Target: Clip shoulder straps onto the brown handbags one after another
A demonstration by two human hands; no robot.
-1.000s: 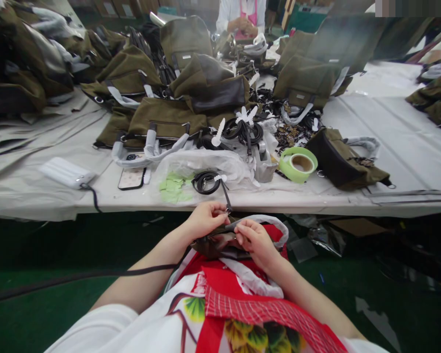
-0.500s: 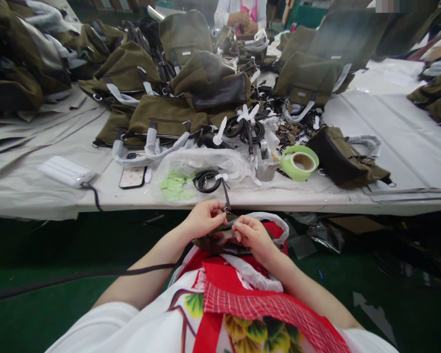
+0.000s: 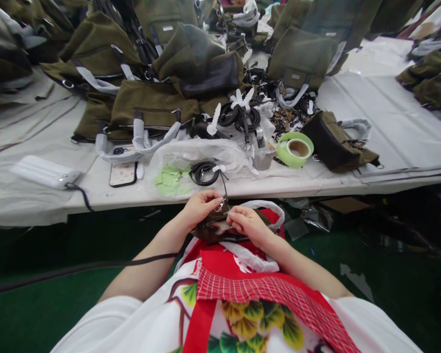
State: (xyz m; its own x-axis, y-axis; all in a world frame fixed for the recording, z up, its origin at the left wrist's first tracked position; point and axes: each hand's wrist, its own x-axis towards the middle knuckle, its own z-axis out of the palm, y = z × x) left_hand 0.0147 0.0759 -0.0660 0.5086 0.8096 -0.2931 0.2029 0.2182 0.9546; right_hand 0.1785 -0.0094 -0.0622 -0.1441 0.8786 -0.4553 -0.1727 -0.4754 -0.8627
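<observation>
head view: left hand pinches a clasp; right hand pinches a thin piece, hard to identify.

No text is legible; the pale labels on the bags are too small.

Bright tabletop, dim floor (soft, warped edges)

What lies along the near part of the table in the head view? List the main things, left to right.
White device with a dark cable → phone → light green pieces → coiled black strap → green tape roll → small olive bag with a dark panel.
</observation>
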